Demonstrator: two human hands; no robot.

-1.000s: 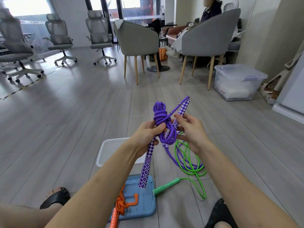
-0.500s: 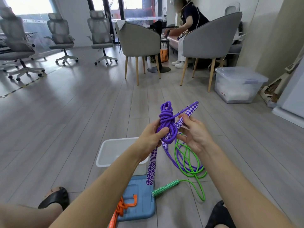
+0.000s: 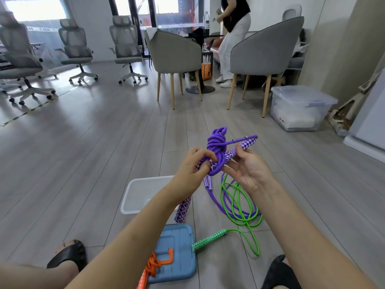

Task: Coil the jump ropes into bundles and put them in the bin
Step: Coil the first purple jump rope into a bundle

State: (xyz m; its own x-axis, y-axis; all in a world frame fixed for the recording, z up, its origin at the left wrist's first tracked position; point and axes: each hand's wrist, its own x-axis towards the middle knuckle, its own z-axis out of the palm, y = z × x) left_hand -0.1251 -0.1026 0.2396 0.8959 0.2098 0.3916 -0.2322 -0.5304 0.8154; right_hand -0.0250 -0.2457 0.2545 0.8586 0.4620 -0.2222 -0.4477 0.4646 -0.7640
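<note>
1. Purple braided jump rope with checkered purple-and-white handles (image 3: 216, 152) is up in the air in front of the person, mostly wound into a chunky bundle around the two handles. Left hand (image 3: 192, 172) has its grip clamped around the bundle at the middle. Right hand (image 3: 249, 171) is palm-up with the fingers mostly apart, thumb resting on the upper handle. Looks like they're cinching the last wrap, but that's my guess.

2. A tail of that same purple rope hangs down to the grey wood-plank floor (image 3: 104, 163), so this bundle isn't finished.

3. White rectangular plastic bin (image 3: 137, 191) sits on the floor just under the left forearm. From what shows of it, nothing's in there yet.

4. Bright green jump rope with a green patterned handle (image 3: 239, 207) lies loose on the floor to the right of the bin, not coiled at all.

5. Orange jump rope (image 3: 153, 265) lies knotted up on a blue plastic lid (image 3: 179, 247) near the bottom edge. Seems bundled, not binned.

6. So roughly: one apparently bundled, one nearly there, one untouched, zero in the bin.
</note>
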